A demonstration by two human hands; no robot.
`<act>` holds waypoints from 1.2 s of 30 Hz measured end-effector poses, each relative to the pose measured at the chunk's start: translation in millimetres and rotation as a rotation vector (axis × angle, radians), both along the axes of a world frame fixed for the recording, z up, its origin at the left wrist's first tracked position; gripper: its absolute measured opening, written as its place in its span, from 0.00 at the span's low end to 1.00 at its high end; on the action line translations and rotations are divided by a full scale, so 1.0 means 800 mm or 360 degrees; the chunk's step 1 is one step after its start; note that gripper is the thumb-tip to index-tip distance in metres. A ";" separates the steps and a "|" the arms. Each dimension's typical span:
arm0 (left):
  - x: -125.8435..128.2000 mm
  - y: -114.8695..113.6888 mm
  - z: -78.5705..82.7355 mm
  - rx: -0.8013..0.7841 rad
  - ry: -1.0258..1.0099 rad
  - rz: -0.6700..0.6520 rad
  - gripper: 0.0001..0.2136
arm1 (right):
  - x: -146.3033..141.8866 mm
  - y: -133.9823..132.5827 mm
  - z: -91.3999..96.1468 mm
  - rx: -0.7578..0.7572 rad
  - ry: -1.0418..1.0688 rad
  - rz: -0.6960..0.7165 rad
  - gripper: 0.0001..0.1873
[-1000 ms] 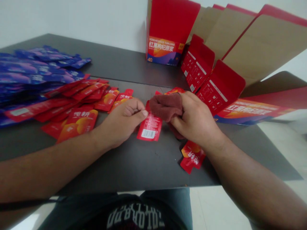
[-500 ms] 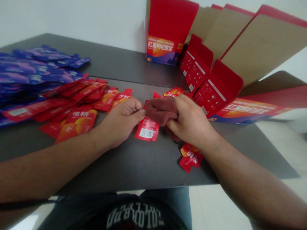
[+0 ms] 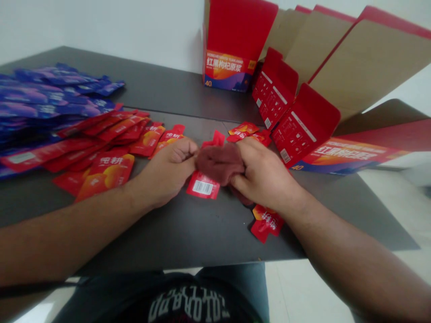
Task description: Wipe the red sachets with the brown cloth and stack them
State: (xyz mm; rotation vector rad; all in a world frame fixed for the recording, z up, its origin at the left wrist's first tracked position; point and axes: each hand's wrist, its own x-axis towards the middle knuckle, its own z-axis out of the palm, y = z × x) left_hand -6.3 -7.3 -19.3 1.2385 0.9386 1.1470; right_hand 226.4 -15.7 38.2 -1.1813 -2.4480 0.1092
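Note:
In the head view my right hand (image 3: 261,170) is closed around a bunched brown cloth (image 3: 218,162). The cloth lies across a red pouch (image 3: 203,186), covering its middle; the barcode end and the spouted far end show. My left hand (image 3: 175,168) is closed at the left edge of that pouch, thumb and fingers pinched together. The exact grip is partly hidden by the cloth. Below my right wrist lies another red pouch (image 3: 267,222). Just beyond my hands are more red pouches (image 3: 242,130).
Blue pouches (image 3: 50,96) are heaped at the left, with red pouches (image 3: 107,172) in front. A red carton (image 3: 229,67) stands open at the back. More open cartons (image 3: 303,121) fill the right side. The grey table's (image 3: 202,242) front edge is near my body.
The brown cloth and my right hand have shifted slightly left and toward me over the pouch. More of the pouch's spouted far end now shows. My left hand stays pinched at its edge.

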 end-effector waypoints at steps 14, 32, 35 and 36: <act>0.005 -0.002 0.009 -0.0112 0.0026 0.0087 0.07 | -0.005 -0.004 -0.002 -0.0101 -0.0073 0.0029 0.09; 0.009 0.000 0.017 -0.0097 0.0052 0.0175 0.07 | -0.007 -0.014 0.001 -0.0169 -0.0200 0.0338 0.07; 0.011 -0.001 0.012 -0.0142 -0.0022 0.0132 0.09 | 0.001 0.000 0.002 0.0013 -0.0086 -0.0094 0.09; 0.012 -0.001 0.011 -0.0160 -0.0042 0.0123 0.09 | 0.003 0.003 0.001 0.0064 -0.0041 -0.0201 0.11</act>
